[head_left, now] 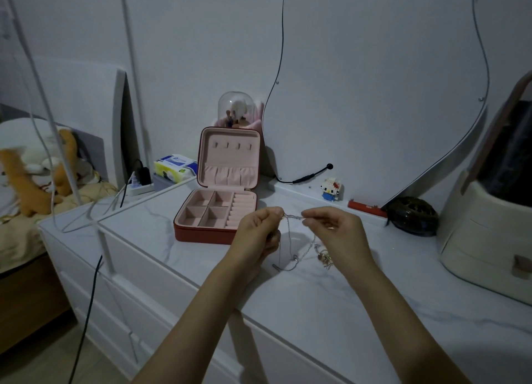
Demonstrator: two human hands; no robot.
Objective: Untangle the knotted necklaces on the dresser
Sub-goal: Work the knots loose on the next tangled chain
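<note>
Dresser (pixel 331 303) | both hands, left (pixel 259 234), right (pixel 336 234), pinch necklaces (pixel 292 217) aloft

The dresser (pixel 331 303) top is white with faint grey marbling. On it, the jewellery box (pixel 218 208) is red outside and pale pink inside. Just right of the box, the necklaces (pixel 290 239) are silvery chains (one bears a gold-toned charm). Further right of the box stand a white, red and blue block figure (pixel 331 189), a red bar (pixel 364 205) and a dark glossy brush (pixel 413 216). Left of the box, the tissue pack (pixel 175 167) is yellow, blue and white.
</note>
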